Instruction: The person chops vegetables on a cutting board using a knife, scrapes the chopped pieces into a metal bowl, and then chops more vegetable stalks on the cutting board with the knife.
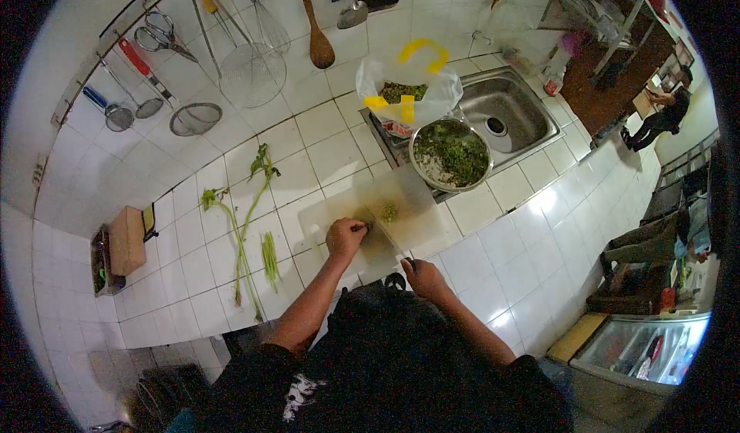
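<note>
On a translucent cutting board (428,221) my left hand (347,237) rests with its fingers curled together; what they hold, if anything, is too small to name. My right hand (425,276) is wrapped round the dark handle of a knife (391,242), whose blade points up and left across the board. A small heap of chopped greens (389,213) lies just right of the blade. Left of the board are cut green stalks (269,261) and long leafy stems (245,233). Beyond the board stands a steel bowl (488,174) containing chopped greens.
A plastic bag (447,92) with greens stands behind the bowl, beside a steel sink (543,129). Utensils, including a wooden spoon (321,48), hang on the wall. A wooden block (127,240) sits far left. Another person (669,113) is at the far right.
</note>
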Action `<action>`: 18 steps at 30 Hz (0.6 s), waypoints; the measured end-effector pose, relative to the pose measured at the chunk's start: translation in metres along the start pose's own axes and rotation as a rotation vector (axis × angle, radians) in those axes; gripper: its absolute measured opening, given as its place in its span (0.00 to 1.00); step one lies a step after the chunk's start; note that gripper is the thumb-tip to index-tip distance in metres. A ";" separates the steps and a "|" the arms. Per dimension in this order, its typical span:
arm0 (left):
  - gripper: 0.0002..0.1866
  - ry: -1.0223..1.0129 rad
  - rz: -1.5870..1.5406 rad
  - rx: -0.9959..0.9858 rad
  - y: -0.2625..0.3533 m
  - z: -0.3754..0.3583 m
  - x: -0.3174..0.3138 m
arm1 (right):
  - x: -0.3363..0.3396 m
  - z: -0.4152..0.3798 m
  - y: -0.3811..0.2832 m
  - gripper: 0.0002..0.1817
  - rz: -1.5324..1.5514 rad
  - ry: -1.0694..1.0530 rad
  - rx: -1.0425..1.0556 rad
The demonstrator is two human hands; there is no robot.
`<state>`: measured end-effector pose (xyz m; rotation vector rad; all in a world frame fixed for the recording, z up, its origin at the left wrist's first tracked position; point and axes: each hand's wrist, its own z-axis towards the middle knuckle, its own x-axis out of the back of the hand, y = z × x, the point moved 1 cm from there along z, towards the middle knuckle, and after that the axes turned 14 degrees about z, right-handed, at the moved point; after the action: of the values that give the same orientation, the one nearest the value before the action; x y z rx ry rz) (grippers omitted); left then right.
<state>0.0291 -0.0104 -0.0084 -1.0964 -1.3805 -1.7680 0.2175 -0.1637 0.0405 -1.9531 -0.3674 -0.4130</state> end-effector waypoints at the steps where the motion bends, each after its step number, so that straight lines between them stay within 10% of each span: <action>1: 0.07 0.017 0.020 -0.013 0.002 0.003 0.002 | 0.001 0.001 -0.004 0.33 0.034 -0.033 -0.025; 18: 0.09 0.017 0.095 -0.067 0.002 0.001 0.003 | 0.007 0.012 -0.005 0.33 0.011 -0.216 -0.120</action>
<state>0.0293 -0.0101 -0.0048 -1.1605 -1.2464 -1.7625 0.2235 -0.1507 0.0429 -2.1228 -0.4792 -0.2213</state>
